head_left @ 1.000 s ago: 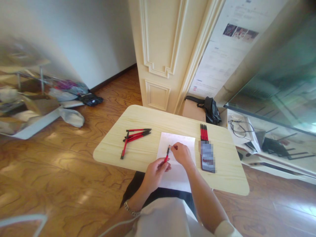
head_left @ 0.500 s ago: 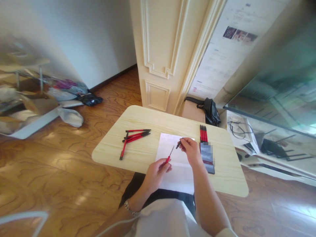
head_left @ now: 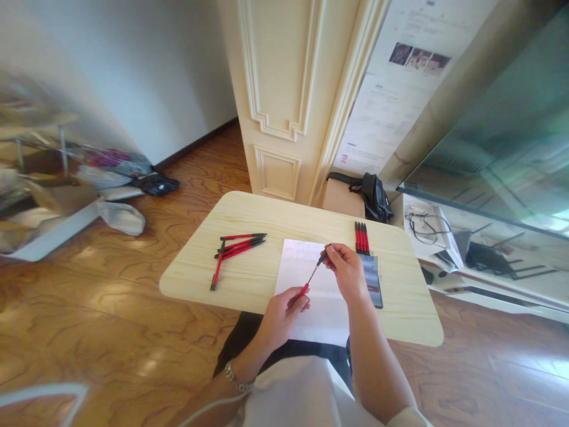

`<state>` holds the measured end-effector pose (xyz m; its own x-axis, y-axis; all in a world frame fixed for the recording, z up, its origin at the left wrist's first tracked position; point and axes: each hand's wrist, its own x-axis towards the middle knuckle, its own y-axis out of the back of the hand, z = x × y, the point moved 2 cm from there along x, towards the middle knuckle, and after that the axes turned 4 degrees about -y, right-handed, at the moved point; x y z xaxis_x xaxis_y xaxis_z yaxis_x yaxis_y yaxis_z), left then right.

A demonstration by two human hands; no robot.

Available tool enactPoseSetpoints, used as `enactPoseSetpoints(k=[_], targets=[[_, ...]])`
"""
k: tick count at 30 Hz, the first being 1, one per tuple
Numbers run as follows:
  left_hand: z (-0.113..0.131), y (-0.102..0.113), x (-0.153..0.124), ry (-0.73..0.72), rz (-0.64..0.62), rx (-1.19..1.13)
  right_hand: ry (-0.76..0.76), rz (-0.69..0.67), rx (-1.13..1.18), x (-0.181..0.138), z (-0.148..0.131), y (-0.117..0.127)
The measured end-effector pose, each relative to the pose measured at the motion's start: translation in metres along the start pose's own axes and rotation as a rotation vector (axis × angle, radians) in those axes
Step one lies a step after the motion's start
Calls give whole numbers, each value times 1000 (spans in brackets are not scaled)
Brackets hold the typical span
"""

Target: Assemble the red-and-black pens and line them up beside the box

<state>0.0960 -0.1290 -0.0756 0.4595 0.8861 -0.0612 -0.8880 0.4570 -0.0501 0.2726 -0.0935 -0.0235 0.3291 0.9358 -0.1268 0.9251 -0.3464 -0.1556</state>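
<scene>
Over a sheet of white paper, my left hand is closed around the red pen barrel. A thin refill sticks out of that barrel, pointing up and to the right. My right hand pinches a black pen tip section, which is lined up with the refill and meets its far end. Whether the refill's end is inside it is too small to tell. Several red and black pens lie loosely on the left, and several more stand side by side in a row at the right.
The pale wooden table has rounded corners. A phone lies on it beside my right forearm. Behind the table are a cream door and a black bag. Boxes and bags sit on the floor at the left.
The black tip section has come over the end of the refill, closing the gap between them. My left hand still holds the red barrel. The view has shifted slightly.
</scene>
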Motion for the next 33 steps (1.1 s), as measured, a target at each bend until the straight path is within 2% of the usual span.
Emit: enactPoseSetpoints(k=[5, 10, 16, 24, 30, 33], targets=[[0, 0, 0, 5, 1, -7, 19, -7, -80, -4, -2, -1], [3, 0, 2, 12, -22, -42, 6, -89, -153, -14, 6, -7], [3, -1, 2, 44, -76, -65, -15, -122, -131, -23, 20, -7], [7, -1, 5, 40, -178, -56, 12, -116, -105, -27, 16, -1], [17, -1, 7, -17, -145, 95, 46, -136, -146, -28, 19, 2], [16, -2, 8, 0, -137, 47, 58, -149, -145, -29, 20, 3]])
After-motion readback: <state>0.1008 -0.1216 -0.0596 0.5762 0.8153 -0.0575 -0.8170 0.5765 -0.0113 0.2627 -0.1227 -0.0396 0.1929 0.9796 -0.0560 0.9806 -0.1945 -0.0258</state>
